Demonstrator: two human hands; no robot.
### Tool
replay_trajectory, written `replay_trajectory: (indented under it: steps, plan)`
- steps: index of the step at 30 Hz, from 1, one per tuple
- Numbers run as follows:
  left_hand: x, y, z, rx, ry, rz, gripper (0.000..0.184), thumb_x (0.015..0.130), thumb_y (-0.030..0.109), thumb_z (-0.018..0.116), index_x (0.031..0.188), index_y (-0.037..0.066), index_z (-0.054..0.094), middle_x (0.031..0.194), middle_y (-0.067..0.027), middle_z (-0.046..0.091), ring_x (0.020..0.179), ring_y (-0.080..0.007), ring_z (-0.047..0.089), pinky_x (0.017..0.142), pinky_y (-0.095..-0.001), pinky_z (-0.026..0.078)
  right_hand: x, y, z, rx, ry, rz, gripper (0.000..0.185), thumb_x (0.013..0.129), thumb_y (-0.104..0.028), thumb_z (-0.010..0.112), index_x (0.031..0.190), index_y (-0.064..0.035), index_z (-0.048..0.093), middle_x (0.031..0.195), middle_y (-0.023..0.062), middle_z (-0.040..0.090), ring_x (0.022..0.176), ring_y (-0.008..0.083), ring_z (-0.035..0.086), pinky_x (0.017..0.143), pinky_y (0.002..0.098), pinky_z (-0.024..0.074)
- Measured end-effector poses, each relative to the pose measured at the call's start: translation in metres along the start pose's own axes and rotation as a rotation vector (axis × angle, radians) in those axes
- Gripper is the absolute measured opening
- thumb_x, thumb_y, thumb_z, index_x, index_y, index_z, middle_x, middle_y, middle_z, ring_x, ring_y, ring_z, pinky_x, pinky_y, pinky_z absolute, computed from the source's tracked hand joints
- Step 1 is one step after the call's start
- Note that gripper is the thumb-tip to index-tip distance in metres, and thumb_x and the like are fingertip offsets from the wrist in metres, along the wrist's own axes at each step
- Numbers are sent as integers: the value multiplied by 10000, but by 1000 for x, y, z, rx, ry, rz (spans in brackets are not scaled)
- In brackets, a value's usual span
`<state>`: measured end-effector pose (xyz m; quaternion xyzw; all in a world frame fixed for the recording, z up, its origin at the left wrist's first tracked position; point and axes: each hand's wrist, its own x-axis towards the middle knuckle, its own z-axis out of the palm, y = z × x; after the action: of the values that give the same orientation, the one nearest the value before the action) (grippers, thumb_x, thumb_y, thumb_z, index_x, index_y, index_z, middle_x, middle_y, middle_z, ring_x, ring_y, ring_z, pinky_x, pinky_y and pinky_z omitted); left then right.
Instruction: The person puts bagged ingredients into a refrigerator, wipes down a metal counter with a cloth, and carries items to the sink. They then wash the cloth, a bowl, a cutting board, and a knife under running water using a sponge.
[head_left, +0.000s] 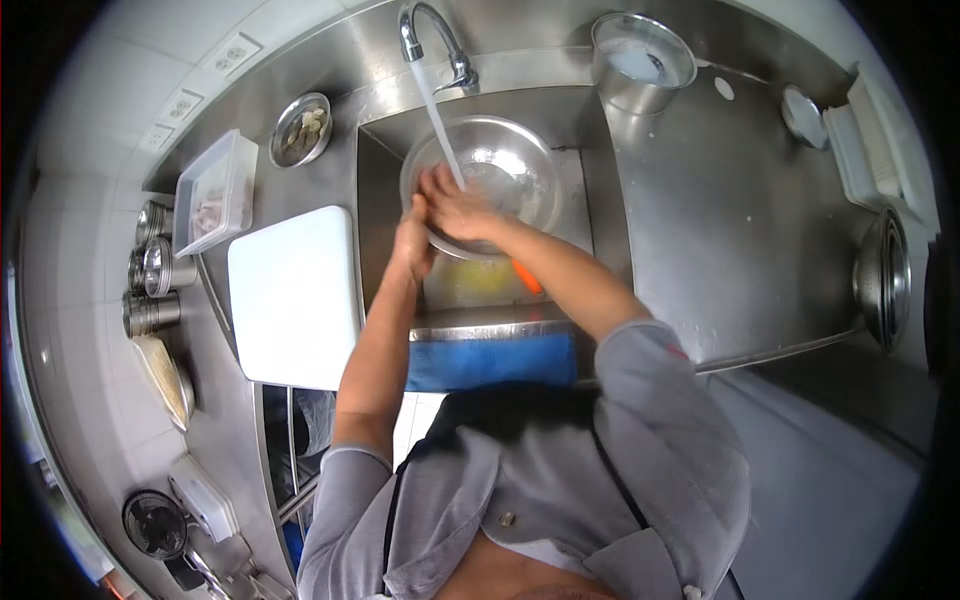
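Water runs from the curved faucet (412, 45) into a round metal bowl (540, 165) that sits in the sink (590, 200). My left hand (413, 240) is at the bowl's left rim, its fingers partly hidden and blurred. Over the bowl, beside the stream, my right hand (455, 210) is spread with its fingers apart and blurred by motion; nothing shows in it. The two hands are close together. Below the bowl, in the sink, lie an orange object (526, 277) and something yellow (480, 278).
A white cutting board (293, 297) lies left of the sink. Farther left are a plastic container (215, 195) and a small bowl of pieces (301, 130). A metal pot (643, 90) stands at the back right. A blue cloth (490, 362) hangs at the sink's front.
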<state>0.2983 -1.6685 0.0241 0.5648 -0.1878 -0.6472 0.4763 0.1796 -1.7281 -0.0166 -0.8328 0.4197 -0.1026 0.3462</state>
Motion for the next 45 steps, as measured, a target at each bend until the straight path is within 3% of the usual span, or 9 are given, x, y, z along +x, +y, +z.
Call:
replay_trajectory:
  steps: [5,10,11,16,19,26,32,39,45]
  plan:
    - [-2,48,-58,153,59,-12,641,998,488,442,1372,-31,401,1309,-193,544,1198,-326,547,1021,-469,444,-71,-14,-68,-106,-772,-92,698,1001,-548,222,1514,-75,261,1591,187,154,1483,321,114,1178,501,158]
    - [-6,23,-11,286,34,-38,490,1009,451,443,1313,66,457,1153,-144,608,929,-273,658,683,-391,583,-35,73,-16,-410,285,55,645,990,-549,296,1477,-132,372,1587,199,158,1477,341,135,1178,504,148]
    - [6,14,-17,238,-114,-123,527,1030,389,419,1447,89,303,1300,-120,526,1174,-288,553,720,-415,582,-15,57,-7,-182,371,122,621,989,-538,314,1465,-147,396,1589,197,151,1477,350,123,1181,507,130]
    - [22,14,-9,57,34,-195,490,1041,356,387,1416,56,288,1281,-173,534,1068,-310,625,812,-416,593,-37,-19,-26,510,-230,-4,555,991,-511,375,1107,-38,641,935,212,696,891,352,682,786,461,503]
    - [1,54,17,294,78,-225,596,1010,458,396,1372,-16,411,1268,-214,571,1123,-353,600,934,-473,511,-82,-34,-24,116,79,3,335,967,-380,532,1010,-73,659,848,194,684,813,371,672,718,440,497]
    - [53,51,76,551,-131,230,755,900,608,526,1375,23,496,1337,-185,545,1235,-274,511,1039,-379,372,-121,4,-49,916,808,256,295,993,-261,562,922,13,645,742,4,616,675,76,521,608,266,432]
    - [63,-28,50,233,12,141,670,948,474,532,1458,71,370,1364,-153,503,1236,-261,482,1037,-362,368,-121,0,-94,1687,1036,439,229,1000,-216,548,1083,-15,621,971,70,666,837,159,626,760,325,517]
    - [-20,-64,64,451,190,203,750,978,450,469,1564,183,83,1604,-170,86,1428,-333,244,1153,-400,236,1,24,-21,1187,1016,619,287,980,-247,531,1022,32,578,1134,169,656,1070,305,620,868,426,487]
    - [1,-9,33,-66,57,219,896,927,357,579,1557,229,-45,1504,-186,316,1318,-346,415,1005,-542,407,-38,-42,-10,292,335,175,180,898,-182,536,990,-36,588,872,239,670,892,453,639,756,535,496]
